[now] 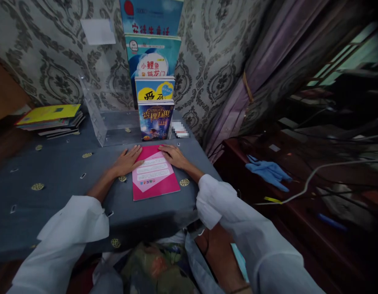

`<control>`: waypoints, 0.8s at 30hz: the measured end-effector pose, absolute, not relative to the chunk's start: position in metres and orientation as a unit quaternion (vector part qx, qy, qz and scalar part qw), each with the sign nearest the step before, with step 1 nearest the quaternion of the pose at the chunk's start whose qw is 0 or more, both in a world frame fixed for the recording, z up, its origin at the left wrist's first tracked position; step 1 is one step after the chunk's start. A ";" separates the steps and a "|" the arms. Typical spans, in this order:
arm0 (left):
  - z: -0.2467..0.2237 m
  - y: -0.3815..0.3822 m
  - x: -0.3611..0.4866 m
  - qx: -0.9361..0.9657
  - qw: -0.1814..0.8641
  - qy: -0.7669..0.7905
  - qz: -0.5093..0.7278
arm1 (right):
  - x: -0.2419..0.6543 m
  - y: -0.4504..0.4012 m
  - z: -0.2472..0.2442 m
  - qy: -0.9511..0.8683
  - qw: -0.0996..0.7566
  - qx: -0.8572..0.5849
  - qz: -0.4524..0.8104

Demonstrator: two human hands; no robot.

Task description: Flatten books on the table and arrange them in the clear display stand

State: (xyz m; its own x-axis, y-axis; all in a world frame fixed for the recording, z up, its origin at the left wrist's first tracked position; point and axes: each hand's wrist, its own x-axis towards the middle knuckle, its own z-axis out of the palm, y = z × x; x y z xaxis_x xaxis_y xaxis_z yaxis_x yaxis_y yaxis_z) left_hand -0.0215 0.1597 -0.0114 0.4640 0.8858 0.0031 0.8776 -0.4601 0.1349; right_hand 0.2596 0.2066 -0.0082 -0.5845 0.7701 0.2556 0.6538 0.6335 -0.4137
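Observation:
A pink book with a pale panel of print lies flat on the dark tablecloth. My left hand rests on its left edge, fingers extended. On the upper right corner of the same book lies my right hand, its fingers stretched out too. Just beyond stands a clear acrylic rack, with books upright in tiers at its right side: a dark blue one in front, then a yellow and blue one, a teal one and a blue one at the top.
Stacked books and magazines sit at the table's back left. Behind the table is a patterned wall, with a purple curtain to the right. A reddish-brown desk at the right carries a blue glove and cables.

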 end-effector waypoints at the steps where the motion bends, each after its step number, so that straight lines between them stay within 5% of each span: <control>1: -0.011 0.160 -0.021 0.854 0.059 0.516 0.037 | 0.261 0.208 -0.011 -0.880 0.214 -0.402 0.139; 12: -0.001 0.160 -0.017 0.853 0.070 0.518 0.003 | 0.262 0.207 -0.014 -0.877 0.206 -0.412 0.139; 24: 0.007 0.143 0.070 0.931 0.092 0.354 0.025 | 0.267 0.225 -0.027 -0.870 0.240 -0.391 0.179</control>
